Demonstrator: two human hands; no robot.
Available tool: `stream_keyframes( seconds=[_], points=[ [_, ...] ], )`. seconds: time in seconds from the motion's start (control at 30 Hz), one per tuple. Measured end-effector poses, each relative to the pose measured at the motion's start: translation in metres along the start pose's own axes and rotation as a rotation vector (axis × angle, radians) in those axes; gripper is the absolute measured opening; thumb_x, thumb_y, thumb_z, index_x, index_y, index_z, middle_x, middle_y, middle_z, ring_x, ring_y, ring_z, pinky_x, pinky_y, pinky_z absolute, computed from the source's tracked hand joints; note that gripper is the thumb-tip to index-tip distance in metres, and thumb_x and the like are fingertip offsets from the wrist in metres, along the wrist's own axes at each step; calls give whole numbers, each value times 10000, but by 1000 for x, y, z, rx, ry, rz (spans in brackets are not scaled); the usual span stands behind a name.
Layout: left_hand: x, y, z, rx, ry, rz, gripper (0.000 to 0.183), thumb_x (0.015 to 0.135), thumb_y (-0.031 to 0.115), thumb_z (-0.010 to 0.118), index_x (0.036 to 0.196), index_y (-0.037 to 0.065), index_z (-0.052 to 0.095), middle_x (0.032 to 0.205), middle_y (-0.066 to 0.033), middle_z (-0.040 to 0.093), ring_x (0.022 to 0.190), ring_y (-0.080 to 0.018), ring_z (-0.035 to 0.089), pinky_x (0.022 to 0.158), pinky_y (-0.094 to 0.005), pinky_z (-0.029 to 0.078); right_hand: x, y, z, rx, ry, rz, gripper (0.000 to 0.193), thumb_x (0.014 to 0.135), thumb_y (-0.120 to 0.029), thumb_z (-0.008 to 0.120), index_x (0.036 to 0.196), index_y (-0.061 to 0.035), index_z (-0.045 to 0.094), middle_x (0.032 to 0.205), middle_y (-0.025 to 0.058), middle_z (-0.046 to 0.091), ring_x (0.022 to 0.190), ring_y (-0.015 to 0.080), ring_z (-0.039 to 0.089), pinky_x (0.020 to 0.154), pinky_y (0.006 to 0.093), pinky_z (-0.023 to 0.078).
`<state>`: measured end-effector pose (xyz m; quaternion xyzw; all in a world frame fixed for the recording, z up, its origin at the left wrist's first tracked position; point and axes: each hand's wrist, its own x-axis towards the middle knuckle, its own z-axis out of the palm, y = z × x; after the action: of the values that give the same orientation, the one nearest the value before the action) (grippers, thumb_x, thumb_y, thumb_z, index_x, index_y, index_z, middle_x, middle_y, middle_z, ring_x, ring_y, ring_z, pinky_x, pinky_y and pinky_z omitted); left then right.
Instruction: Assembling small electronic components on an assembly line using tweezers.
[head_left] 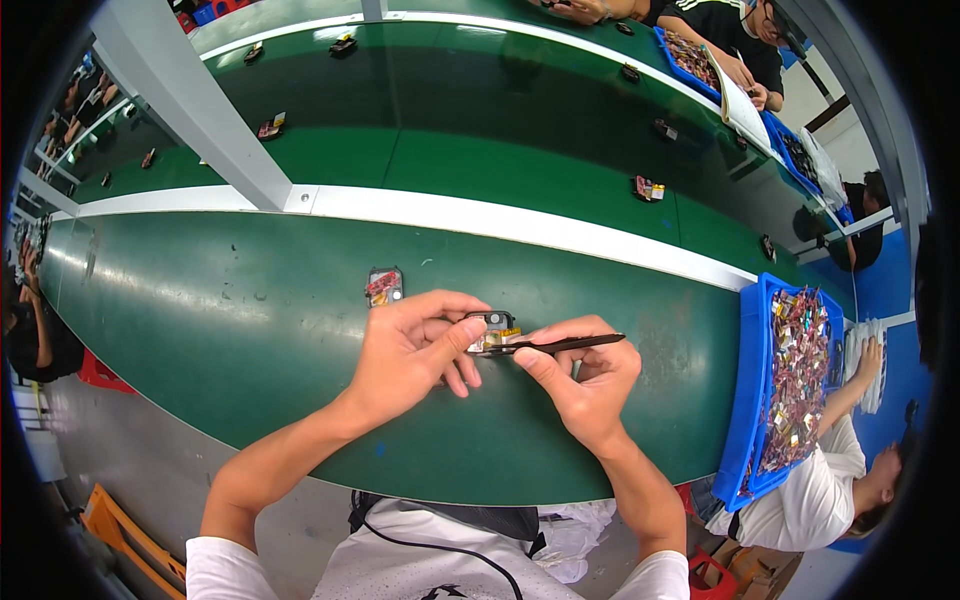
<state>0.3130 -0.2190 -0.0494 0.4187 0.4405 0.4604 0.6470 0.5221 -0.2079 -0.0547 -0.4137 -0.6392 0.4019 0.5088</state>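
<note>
My left hand (425,340) pinches a small dark plastic housing (494,322) with a circuit board and a yellow part inside, holding it above the green bench. In my right hand (585,375) is a pair of black tweezers (570,344), gripped between thumb and fingers. The tips of the tweezers reach into the lower part of the housing; whether they grip a part there I cannot tell. Just beyond my left hand, a second dark housing (384,286) with red wires and a yellowish part lies on the bench.
To the right stands a blue bin (748,400) heaped with small wired circuit boards (795,370). Past a white rail (480,222), a green conveyor belt (450,160) carries several small housings. A grey post (190,110) rises at the left. Co-workers sit across the belt and at the right.
</note>
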Motion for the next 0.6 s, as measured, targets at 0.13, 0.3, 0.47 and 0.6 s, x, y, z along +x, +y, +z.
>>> stream_keyframes(
  seconds=[0.13,0.3,0.47,0.6],
  points=[
    [0,1,-1,-4,14,0,241,1002,75,632,1184,-82,635,898,-118,699,647,-152,695,509,-254,551,0,1,0,-33,-16,-35,169,779,-5,850,904,-11,737,691,14,689,457,-2,428,431,192,286],
    [0,-3,1,0,29,28,228,1000,69,632,1174,-78,644,887,-120,704,641,-167,703,497,-260,561,-1,-2,2,-64,-30,-95,155,762,1,849,881,-19,751,850,68,770,444,10,446,428,189,322],
    [0,-4,1,5,32,50,215,999,66,631,1158,-77,653,861,-128,711,635,-181,712,483,-266,570,-1,0,3,-70,-31,-125,144,757,6,844,865,-28,756,858,74,771,433,14,444,419,191,321],
    [0,-5,1,4,24,49,217,1001,68,630,1158,-81,651,849,-133,711,623,-177,709,486,-265,571,0,-1,2,-81,-58,-168,130,755,16,832,844,-40,757,839,76,772,418,18,441,407,193,319]
  ],
)
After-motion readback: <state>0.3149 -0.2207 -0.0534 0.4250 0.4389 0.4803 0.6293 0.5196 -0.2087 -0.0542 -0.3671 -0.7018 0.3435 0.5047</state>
